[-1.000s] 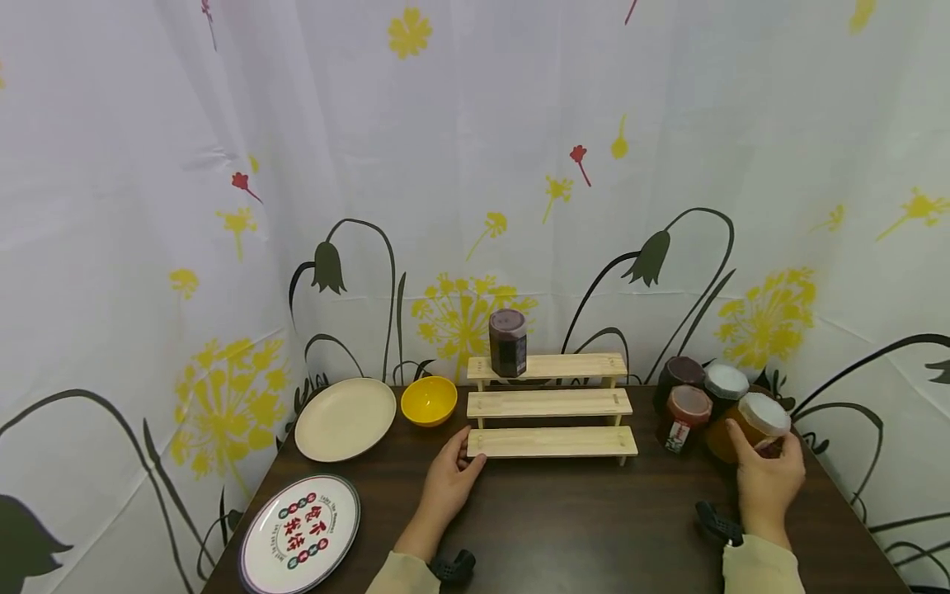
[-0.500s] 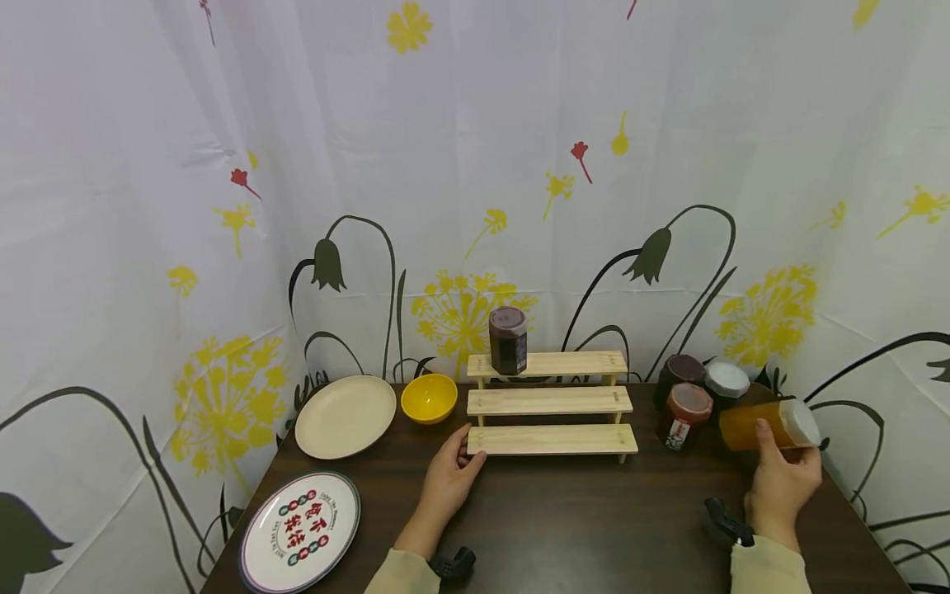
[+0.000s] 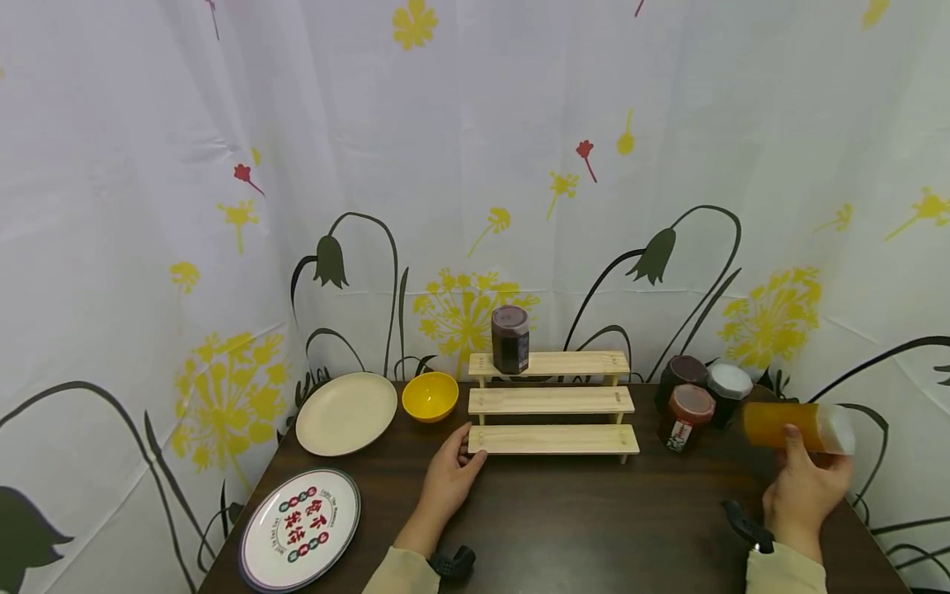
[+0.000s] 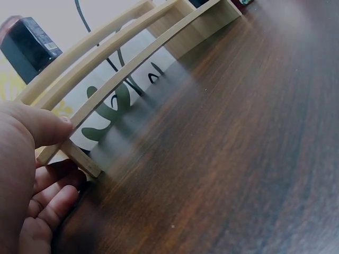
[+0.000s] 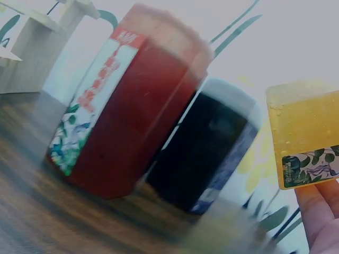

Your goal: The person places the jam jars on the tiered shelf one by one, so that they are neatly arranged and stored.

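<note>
My left hand (image 3: 449,477) grips the left end of the lowest tier of a three-tier wooden display rack (image 3: 552,440). In the left wrist view the thumb lies over that board (image 4: 100,98) and the other fingers curl below it. At the right, my right hand (image 3: 805,495) holds a jar of amber-yellow contents (image 3: 775,424) with a whitish lid. The jar lies over on its side in the air, lid toward the right. In the right wrist view its label (image 5: 312,166) shows leaves. A dark purple jar (image 3: 510,340) stands on the top tier, near its left end.
Right of the rack stand a red jar (image 3: 686,419), a dark jar with a white lid (image 3: 729,389) and a dark-lidded jar (image 3: 679,381). On the left are a cream plate (image 3: 345,414), a yellow bowl (image 3: 430,397) and a printed plate (image 3: 300,530). A patterned curtain hangs behind.
My right hand has lifted the amber jar from beside the other jars, tipped it onto its side and carried it right. My left hand has stayed at the rack.
</note>
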`<state>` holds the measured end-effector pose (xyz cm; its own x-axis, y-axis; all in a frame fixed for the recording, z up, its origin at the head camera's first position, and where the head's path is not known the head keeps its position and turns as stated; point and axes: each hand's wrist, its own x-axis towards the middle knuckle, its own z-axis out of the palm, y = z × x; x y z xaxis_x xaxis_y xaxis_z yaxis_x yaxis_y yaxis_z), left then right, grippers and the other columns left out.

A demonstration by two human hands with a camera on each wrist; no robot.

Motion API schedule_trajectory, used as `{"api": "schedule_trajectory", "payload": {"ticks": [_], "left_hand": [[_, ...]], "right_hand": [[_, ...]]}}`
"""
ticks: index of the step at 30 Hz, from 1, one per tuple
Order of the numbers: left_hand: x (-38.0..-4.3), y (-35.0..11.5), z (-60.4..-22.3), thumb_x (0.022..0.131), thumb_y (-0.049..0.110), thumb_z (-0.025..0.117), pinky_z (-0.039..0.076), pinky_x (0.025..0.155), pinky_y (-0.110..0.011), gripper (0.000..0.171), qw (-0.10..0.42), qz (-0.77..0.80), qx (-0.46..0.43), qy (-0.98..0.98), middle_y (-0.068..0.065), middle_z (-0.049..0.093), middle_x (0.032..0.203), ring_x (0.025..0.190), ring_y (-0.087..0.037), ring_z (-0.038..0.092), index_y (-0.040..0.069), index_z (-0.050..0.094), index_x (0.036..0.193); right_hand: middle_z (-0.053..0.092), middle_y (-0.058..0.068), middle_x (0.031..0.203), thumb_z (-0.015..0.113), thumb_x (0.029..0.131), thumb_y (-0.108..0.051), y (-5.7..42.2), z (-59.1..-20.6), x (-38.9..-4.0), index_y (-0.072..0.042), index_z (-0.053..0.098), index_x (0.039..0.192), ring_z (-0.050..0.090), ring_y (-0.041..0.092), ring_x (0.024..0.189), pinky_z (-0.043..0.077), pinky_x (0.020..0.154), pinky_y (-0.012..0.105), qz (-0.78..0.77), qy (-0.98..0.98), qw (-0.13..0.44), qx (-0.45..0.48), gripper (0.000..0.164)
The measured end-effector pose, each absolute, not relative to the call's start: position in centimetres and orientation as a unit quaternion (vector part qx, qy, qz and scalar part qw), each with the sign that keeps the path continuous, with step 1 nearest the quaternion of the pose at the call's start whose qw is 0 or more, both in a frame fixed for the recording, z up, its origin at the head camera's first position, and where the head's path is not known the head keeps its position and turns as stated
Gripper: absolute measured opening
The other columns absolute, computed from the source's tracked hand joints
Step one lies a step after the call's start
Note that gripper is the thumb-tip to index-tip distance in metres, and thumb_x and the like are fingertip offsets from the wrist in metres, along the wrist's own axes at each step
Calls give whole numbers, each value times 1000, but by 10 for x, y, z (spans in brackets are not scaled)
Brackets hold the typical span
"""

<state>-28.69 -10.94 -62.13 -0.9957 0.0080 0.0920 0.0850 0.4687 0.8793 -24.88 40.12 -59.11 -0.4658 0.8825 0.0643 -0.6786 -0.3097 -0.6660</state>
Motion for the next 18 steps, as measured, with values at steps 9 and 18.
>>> {"api": "schedule_trajectory", "payload": {"ticks": [9, 18], "left_hand": [[-287, -110, -620, 103, 28, 77, 52, 89, -27, 62, 38, -520, -30, -853, -9, 71, 133, 101, -17, 61, 10, 55, 158], [-287, -110, -620, 103, 26, 77, 52, 87, -26, 62, 37, -520, -34, -853, -10, 72, 131, 99, -16, 61, 9, 55, 158]], "right_hand": [[60, 19, 139, 86, 81, 15, 393, -552, -242, -1, 64, 140, 63, 30, 127, 65, 90, 32, 812, -263, 512, -95, 64], [59, 22, 142, 87, 79, 17, 379, -528, -236, 1, 63, 141, 63, 34, 127, 63, 96, 37, 807, -262, 527, -53, 69]]}}
